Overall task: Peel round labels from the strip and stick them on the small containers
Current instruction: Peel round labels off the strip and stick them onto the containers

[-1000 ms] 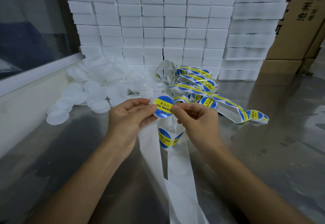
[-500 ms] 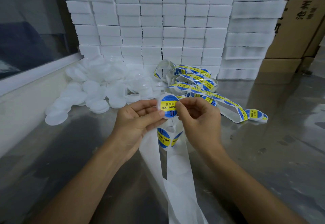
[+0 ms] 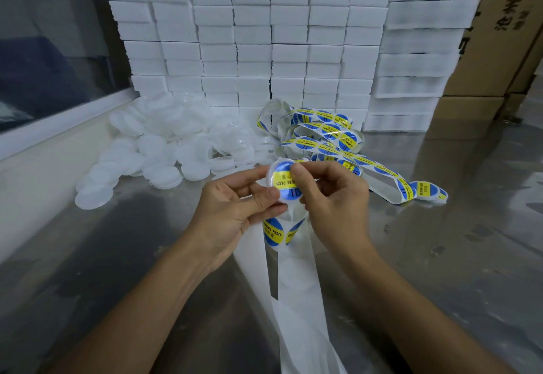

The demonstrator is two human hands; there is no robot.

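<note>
**Label going onto a small container, mid-press**

Stacked white boxes (image 3: 264,35) fill the back wall, with brown cartons (image 3: 499,35) at the right and a window ledge at the left. Below them spreads the steel counter (image 3: 440,256), shiny and smudged. On it, at the left rear, lies a heap of small white containers (image 3: 164,144), and just beside that heap, toward the middle, a tangle of label strip (image 3: 323,135) that still carries blue-and-yellow round labels. The strip's bare backing runs down between the forearms toward the near edge.

Raised above the counter, the left hand (image 3: 232,212) holds one small container (image 3: 274,176); its grip is partly curled, thumb on the near rim and fingers behind. The right hand (image 3: 332,197) meets it from the other side, its fingers curled, one fingertip (image 3: 296,172) pressing on the round label (image 3: 283,182) that lies on the container's face. Whether that label is fully stuck down cannot be told, since the finger covers its right part.

The step appears to be smoothing the label on. Risks from here: uneven pressure could leave a crease or trapped bubble; a slip of the pressing finger could drag the label off centre; and the two labels (image 3: 273,231) on the strip just below the hands could snag on a palm or fold onto each other if the strip swings.
</note>
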